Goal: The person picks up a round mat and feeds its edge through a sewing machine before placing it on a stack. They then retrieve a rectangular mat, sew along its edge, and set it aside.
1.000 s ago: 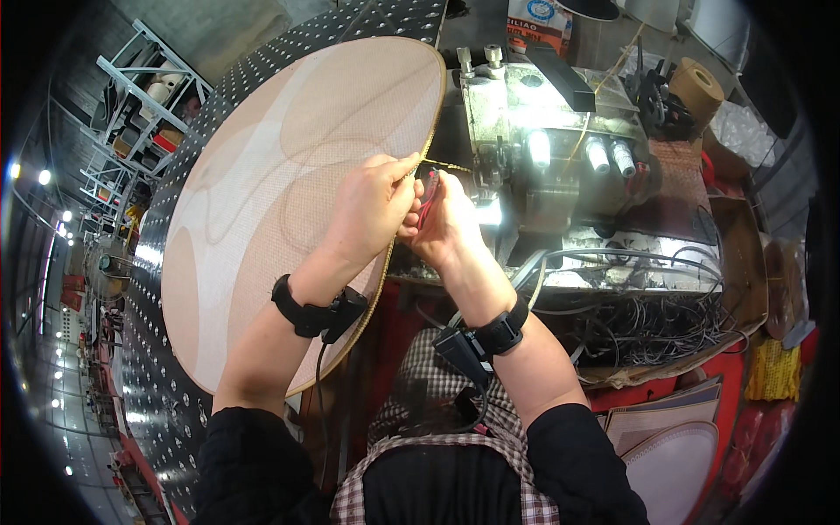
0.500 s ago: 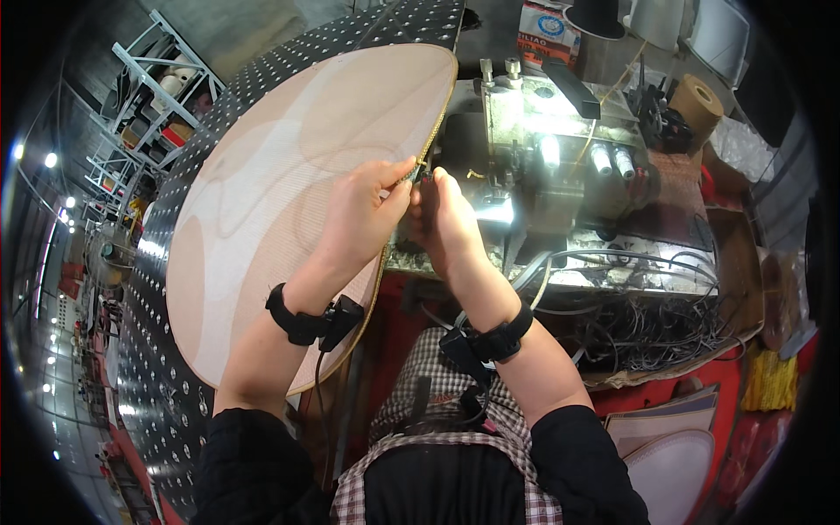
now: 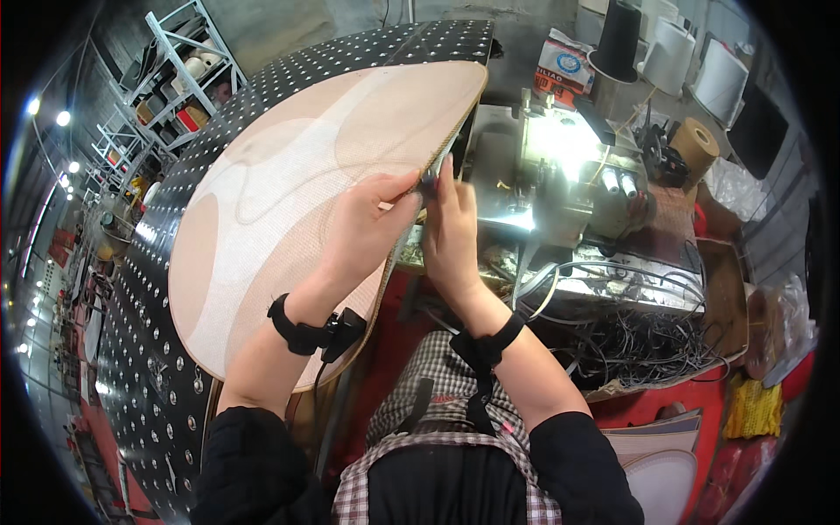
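A large oval mat in beige, pinkish and white, with a narrow bound edge, lies in front of me and to the left. My left hand is closed on its right edge, thumb and forefinger pinching the border. Just beside it, my right hand is closed at the same stretch of edge, its fingers pointing away from me. A small dark object shows between the two hands; its kind is hidden by the fingers. To the right of my hands stands a sewing machine with its lamp lit.
Under the mat is a black table studded with metal balls. A cardboard box and a tangle of dark trimmings sit at the right. Thread cones and a brown tape roll stand behind. More mats lean at lower right.
The view has shifted, so the machine and mat sit differently in the picture. My right hand has turned more upright along the mat's edge; my left hand keeps its pinch.
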`<state>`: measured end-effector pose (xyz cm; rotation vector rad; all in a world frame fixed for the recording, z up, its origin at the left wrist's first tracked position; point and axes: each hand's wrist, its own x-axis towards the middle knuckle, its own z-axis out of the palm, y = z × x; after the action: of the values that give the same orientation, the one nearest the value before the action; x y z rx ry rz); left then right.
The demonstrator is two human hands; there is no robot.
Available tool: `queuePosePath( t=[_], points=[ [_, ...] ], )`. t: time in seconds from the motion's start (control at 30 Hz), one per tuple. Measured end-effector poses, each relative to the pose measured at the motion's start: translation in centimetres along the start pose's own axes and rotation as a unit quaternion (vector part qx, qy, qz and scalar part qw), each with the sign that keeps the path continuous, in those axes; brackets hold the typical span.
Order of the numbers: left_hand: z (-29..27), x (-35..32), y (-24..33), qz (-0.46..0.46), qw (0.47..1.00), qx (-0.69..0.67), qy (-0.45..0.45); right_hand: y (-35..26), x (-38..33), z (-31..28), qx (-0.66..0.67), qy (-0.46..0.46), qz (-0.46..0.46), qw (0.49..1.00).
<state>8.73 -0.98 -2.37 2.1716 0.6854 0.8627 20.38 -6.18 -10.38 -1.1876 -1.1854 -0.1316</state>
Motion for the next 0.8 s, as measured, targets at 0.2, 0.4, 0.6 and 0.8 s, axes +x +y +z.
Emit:
queuePosePath(
  t=[0.2,0.4,0.6,0.8],
  points=[
    [-1.9,-2.4,-0.4,-0.028,0.990,-0.137,0.027,-1.6,-2.3,-0.4,-0.031,-0.013,0.008,0.999],
    [-4.5,-5.8,-1.7,-0.054,0.975,-0.208,0.064,-2.3,-3.2,-0.2,-0.115,-0.083,0.008,0.990],
    [-11.0,-15.7,-6.4,-0.158,0.840,-0.388,0.346,-2.3,-7.4,2.5,0.026,-0.264,0.280,0.922],
    [-6.7,-25.0,-7.3,-0.242,0.803,-0.374,0.396,-5.7,-7.6,9.9,0.248,-0.342,0.480,0.769]
  ],
)
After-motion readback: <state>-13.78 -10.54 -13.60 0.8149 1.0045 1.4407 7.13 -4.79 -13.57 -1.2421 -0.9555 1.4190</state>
